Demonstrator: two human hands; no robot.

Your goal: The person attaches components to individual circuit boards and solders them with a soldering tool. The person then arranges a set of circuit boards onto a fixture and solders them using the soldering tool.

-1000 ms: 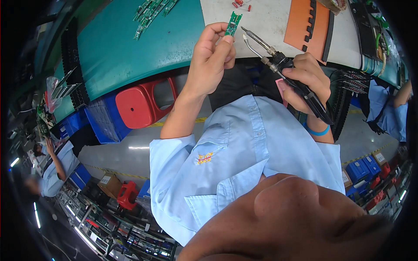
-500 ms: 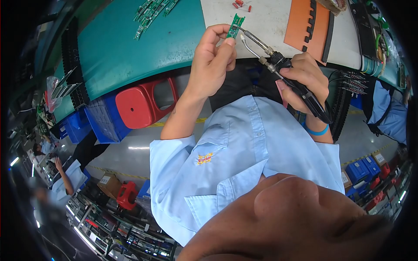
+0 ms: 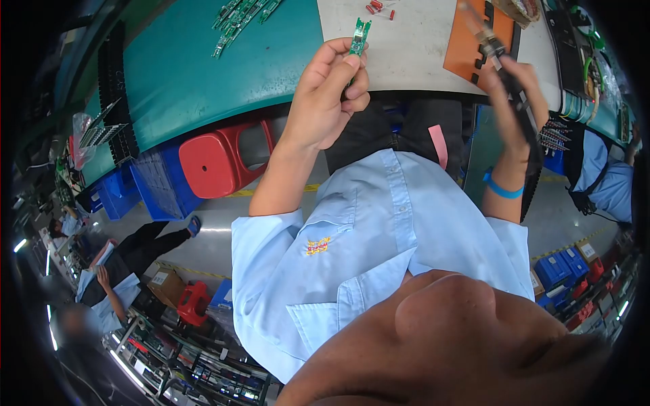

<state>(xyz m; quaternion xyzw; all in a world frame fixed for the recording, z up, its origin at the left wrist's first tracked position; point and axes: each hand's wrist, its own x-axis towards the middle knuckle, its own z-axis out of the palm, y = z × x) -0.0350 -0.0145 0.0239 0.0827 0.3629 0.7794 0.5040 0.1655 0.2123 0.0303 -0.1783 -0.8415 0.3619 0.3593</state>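
In the head view, my left hand (image 3: 332, 84) pinches one green circuit board (image 3: 359, 37), which juts past my fingertips on the far side. My right hand (image 3: 504, 111) grasps one blurred soldering iron (image 3: 521, 108), swung right since the earlier frame, away from the board. The far-left boards (image 3: 233, 27) overlap too much to count.

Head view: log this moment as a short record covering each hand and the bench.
Left hand: pinches green circuit board
Right hand: grips black-handled tool, blurred
Tool and board: apart
Bench, left: more green boards
Bench, middle: small red parts
Bench, right: orange sheet
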